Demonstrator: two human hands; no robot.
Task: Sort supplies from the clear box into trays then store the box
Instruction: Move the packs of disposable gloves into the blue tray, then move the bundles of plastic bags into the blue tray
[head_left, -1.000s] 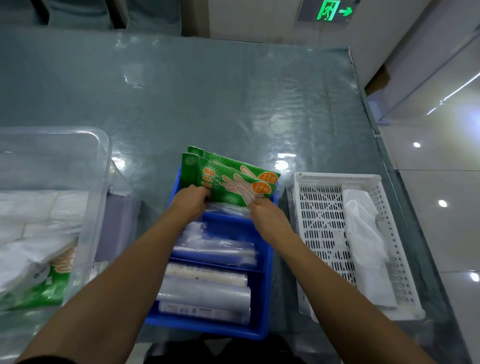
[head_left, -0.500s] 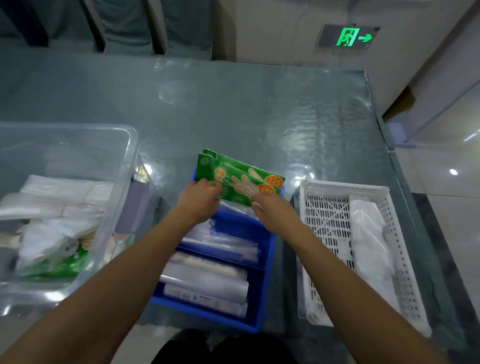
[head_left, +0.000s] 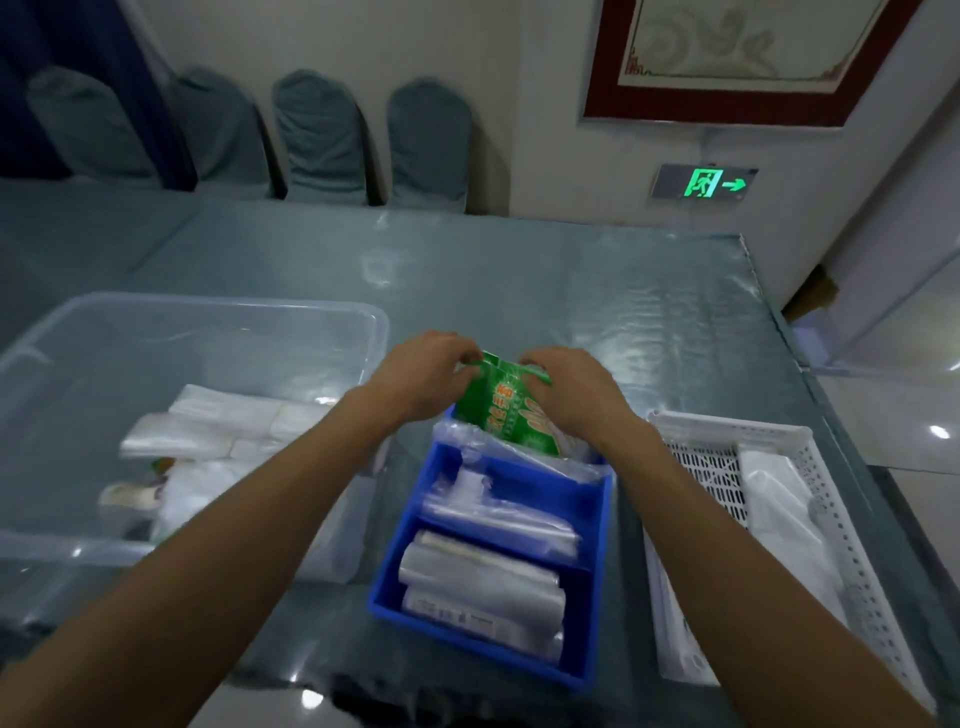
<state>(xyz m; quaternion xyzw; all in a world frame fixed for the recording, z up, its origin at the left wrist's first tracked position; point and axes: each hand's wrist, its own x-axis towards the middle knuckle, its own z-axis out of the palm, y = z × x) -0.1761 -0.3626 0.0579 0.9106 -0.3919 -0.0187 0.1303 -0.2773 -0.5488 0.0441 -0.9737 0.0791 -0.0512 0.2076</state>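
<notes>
Here: green glove packets (head_left: 506, 410) stand on edge in the far compartment of the blue divided tray (head_left: 597, 525), tilted, top edge leaning away from the person; long axis appears to run across the tray, left to right, though the hands cover both ends. Left hand (head_left: 423, 371) and right hand (head_left: 563, 382) each pinch a top corner, fingers curled over the edge. Clear bags crowd the packets' base. Risk, as judged: released while leaning, the packets could tip over the far wall onto the bench (head_left: 519, 280), or snag the loose film. Clear box (head_left: 208, 317) to the left holds more supplies; white perforated tray (head_left: 831, 499) to the right.
</notes>
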